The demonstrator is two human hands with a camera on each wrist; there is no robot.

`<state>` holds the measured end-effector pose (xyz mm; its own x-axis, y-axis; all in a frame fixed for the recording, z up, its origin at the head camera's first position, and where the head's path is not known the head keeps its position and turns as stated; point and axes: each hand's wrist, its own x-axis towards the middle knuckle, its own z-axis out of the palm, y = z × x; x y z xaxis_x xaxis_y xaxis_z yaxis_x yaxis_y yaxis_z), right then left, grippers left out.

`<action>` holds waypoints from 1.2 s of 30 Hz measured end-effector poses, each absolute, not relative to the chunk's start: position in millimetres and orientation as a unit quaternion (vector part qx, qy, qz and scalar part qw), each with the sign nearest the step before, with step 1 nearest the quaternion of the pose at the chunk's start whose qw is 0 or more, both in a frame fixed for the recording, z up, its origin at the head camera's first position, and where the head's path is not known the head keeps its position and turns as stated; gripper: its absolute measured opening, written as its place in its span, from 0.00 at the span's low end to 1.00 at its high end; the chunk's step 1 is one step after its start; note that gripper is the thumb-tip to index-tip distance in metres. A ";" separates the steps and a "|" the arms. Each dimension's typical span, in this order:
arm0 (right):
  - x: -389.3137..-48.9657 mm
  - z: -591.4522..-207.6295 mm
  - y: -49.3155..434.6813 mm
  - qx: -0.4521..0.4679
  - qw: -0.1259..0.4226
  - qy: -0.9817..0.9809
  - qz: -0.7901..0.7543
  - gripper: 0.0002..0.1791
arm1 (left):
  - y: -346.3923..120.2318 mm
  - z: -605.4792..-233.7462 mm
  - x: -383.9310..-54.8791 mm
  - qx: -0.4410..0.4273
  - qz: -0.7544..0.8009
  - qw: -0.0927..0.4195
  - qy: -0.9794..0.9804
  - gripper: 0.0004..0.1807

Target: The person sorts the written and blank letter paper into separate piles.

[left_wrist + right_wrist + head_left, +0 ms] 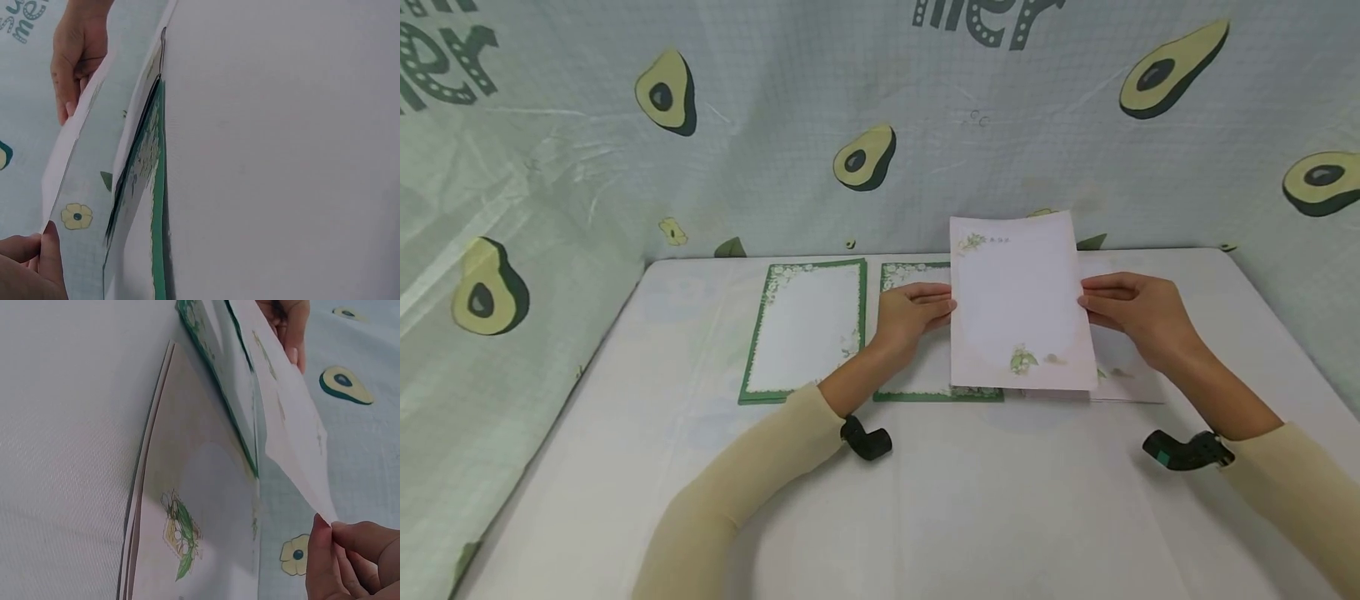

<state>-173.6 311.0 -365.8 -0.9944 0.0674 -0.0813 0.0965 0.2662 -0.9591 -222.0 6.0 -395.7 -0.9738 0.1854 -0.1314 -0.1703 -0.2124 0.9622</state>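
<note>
A pale pink sheet of paper (1018, 304) with small green plant prints is raised above the table between both hands. My left hand (913, 315) pinches its left edge, and my right hand (1138, 315) pinches the right edge. Below it and to the right lies a stack of similar pink paper (200, 512), partly covered in the head view. Behind the raised sheet, a green-bordered stack of paper (917, 367) lies partly hidden. Both pinching hands also show in the wrist views, where the sheet (62, 159) appears nearly edge-on.
Another green-bordered stack of paper (808, 329) lies on the left part of the white-covered table (925, 500). A curtain with avocado prints (760, 125) hangs behind the table and along its sides. Black wrist cameras (867, 439) sit on both wrists.
</note>
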 end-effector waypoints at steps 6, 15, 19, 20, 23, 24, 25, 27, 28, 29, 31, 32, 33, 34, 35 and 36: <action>-172.3 -362.7 318.2 0.062 0.011 0.793 -0.607 0.15 | 13.7 -397.6 -223.3 0.014 0.785 0.112 0.609 0.14; -170.2 -362.5 330.9 0.072 0.013 0.799 -0.597 0.09 | 25.2 -398.0 -222.7 0.019 0.796 0.118 0.594 0.14; -168.2 -362.4 335.3 0.078 0.009 0.803 -0.591 0.09 | 30.2 -397.8 -221.9 0.021 0.798 0.118 0.591 0.14; -167.7 -362.2 336.2 0.079 0.008 0.803 -0.591 0.08 | 31.4 -398.1 -221.7 0.021 0.798 0.118 0.590 0.14; -166.8 -361.7 339.2 0.081 0.006 0.804 -0.589 0.08 | 34.6 -398.2 -220.6 0.019 0.799 0.120 0.589 0.14; -166.5 -361.5 340.1 0.081 0.005 0.806 -0.587 0.09 | 35.8 -398.6 -220.5 0.018 0.799 0.120 0.589 0.14; -166.4 -361.3 341.0 0.081 0.005 0.808 -0.583 0.09 | 37.1 -399.0 -220.5 0.017 0.800 0.119 0.588 0.13; -166.3 -361.0 342.8 0.082 0.004 0.813 -0.577 0.10 | 39.6 -399.8 -220.6 0.016 0.804 0.118 0.583 0.14; -166.1 -361.1 343.8 0.084 0.002 0.815 -0.574 0.10 | 41.0 -400.1 -220.6 0.016 0.804 0.119 0.582 0.14; -165.8 -361.0 344.8 0.085 0.001 0.818 -0.569 0.10 | 42.2 -400.4 -220.4 0.018 0.805 0.119 0.580 0.14; -165.6 -361.0 346.7 0.087 -0.001 0.821 -0.564 0.11 | 44.4 -401.2 -220.1 0.020 0.808 0.120 0.577 0.14; -165.6 -361.1 347.6 0.087 -0.002 0.821 -0.564 0.11 | 45.4 -401.3 -219.8 0.022 0.809 0.120 0.575 0.14; -165.6 -361.2 348.6 0.088 -0.002 0.821 -0.563 0.11 | 46.3 -401.5 -219.5 0.024 0.810 0.121 0.574 0.14; -165.5 -361.4 349.4 0.090 -0.003 0.822 -0.562 0.11 | 47.1 -401.6 -219.2 0.026 0.810 0.121 0.574 0.14; -165.4 -361.4 350.2 0.090 -0.004 0.825 -0.557 0.11 | 47.7 -401.7 -219.0 0.028 0.810 0.121 0.573 0.14; -165.4 -361.4 350.9 0.091 -0.005 0.826 -0.556 0.11 | 48.4 -402.1 -218.9 0.030 0.811 0.122 0.571 0.13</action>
<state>-165.4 350.9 -361.4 -0.9834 0.1557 -0.0929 0.1448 0.3659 -0.9193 -218.9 48.4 -402.1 -0.9685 0.2318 -0.0907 -0.1635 -0.3177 0.9340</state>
